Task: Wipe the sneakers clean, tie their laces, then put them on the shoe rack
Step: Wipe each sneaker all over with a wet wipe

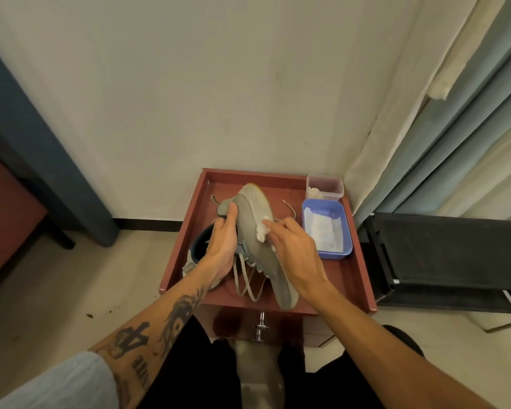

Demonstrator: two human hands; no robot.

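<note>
A grey-green sneaker [255,231] is held tilted above the red-brown tray top [354,278], its loose laces [245,278] hanging down. My left hand [223,249] grips the sneaker at its tongue and collar. My right hand [289,246] pinches a small white wipe [263,231] and presses it against the sneaker's side. A second sneaker [194,255] with a dark opening lies on the tray under my left hand, mostly hidden.
A blue tub [326,228] with white wipes and a clear plastic box [325,187] stand at the tray's right back. A black shoe rack [443,255] stands to the right, with curtains behind it. The wall is close behind the tray. My legs are below.
</note>
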